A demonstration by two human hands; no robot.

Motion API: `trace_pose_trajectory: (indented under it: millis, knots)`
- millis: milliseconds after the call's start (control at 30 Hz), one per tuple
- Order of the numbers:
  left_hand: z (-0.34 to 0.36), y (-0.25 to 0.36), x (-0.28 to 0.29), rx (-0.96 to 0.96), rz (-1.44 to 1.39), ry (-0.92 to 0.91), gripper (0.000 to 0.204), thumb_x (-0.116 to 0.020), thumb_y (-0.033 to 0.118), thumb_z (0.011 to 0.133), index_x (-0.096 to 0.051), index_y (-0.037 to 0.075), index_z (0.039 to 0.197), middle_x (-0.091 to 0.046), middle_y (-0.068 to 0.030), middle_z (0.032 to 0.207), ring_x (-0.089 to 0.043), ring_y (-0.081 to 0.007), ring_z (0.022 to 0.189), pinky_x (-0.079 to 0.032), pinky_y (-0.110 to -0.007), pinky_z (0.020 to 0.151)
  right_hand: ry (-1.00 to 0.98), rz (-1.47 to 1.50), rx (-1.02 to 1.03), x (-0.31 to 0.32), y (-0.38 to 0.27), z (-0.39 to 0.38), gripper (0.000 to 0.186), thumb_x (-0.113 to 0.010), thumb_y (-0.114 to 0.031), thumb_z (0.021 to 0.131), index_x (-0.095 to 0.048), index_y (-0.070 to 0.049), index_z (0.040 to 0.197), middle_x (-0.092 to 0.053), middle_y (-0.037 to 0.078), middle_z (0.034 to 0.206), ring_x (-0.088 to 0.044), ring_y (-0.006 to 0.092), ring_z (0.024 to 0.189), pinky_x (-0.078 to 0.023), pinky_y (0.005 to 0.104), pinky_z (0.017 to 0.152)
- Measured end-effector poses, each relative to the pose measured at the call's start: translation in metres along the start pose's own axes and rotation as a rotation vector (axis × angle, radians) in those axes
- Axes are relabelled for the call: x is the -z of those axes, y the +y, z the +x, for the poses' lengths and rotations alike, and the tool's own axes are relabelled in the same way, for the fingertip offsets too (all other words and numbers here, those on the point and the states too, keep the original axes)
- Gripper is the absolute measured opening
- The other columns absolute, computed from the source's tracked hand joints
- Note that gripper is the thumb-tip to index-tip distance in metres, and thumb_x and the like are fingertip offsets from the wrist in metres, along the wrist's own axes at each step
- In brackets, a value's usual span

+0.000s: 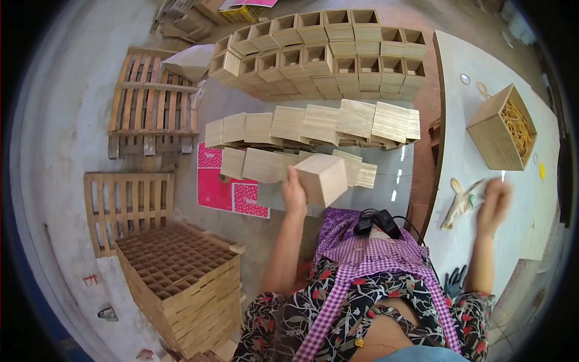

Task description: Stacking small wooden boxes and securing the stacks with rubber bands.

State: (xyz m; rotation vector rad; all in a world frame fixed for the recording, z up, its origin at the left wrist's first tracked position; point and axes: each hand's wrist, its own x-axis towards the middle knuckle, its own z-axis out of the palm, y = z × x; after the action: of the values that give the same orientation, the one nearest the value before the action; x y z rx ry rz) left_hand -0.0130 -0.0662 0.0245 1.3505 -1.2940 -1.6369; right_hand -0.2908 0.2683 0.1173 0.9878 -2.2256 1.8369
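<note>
My left hand (294,194) grips a pale wooden box (324,181) by its left side, in front of my apron. Over the white table on the right, my right hand (496,202) is smeared by motion, so its fingers cannot be made out. Near it lies a crumpled whitish glove (459,205) with a green band around it. A larger wooden box (491,136) filled with tan rubber bands sits tilted in view farther up the table. Rows of similar closed-side-up wooden boxes (322,123) stand ahead of me.
Stacked open-topped wooden boxes (289,57) form a wall at the far side. Wooden pallets (151,99) lie at the left, above a tall stack of gridded wooden pieces (193,301). Pink printed sheets (214,190) lie under the rows. A black glove (455,281) rests on the white table (452,120).
</note>
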Motion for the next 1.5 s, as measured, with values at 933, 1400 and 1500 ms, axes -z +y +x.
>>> trace_pose_trajectory:
  millis: [933,1400,1500]
  knots:
    - [-0.035,0.020,0.090,0.478,-0.384,0.113,0.009,-0.048,0.015,0.095,-0.050,0.006,0.096,-0.053,-0.0049,0.084,-0.052,-0.0151,0.079,-0.042,-0.027,0.073,-0.371,-1.183,0.353,-0.369,0.166,0.296,0.024,-0.048,-0.009,0.084,-0.052,-0.009,0.108,-0.056,0.007,0.107,-0.051,0.0236,0.109,-0.040,0.0379,0.089]
    - [0.005,0.158,-0.018,-0.841,0.408,-0.576,0.045,-0.063,0.026,0.085,-0.049,-0.001,0.119,-0.055,-0.0185,0.115,-0.053,-0.0329,0.108,-0.038,-0.042,0.097,-0.719,-0.105,0.398,-0.208,-0.049,0.118,0.036,-0.061,-0.001,0.076,-0.057,0.000,0.112,-0.061,0.013,0.093,-0.057,0.0289,0.077,-0.049,0.0384,0.065]
    - [0.006,0.161,-0.066,-0.954,0.479,-1.025,0.050,-0.060,0.036,0.086,-0.049,0.002,0.120,-0.060,-0.0161,0.105,-0.058,-0.0307,0.098,-0.042,-0.042,0.092,-0.727,0.156,0.301,-0.187,-0.079,0.056,0.019,-0.056,-0.013,0.087,-0.060,-0.001,0.102,-0.063,0.012,0.083,-0.059,0.0288,0.069,-0.048,0.0403,0.065]
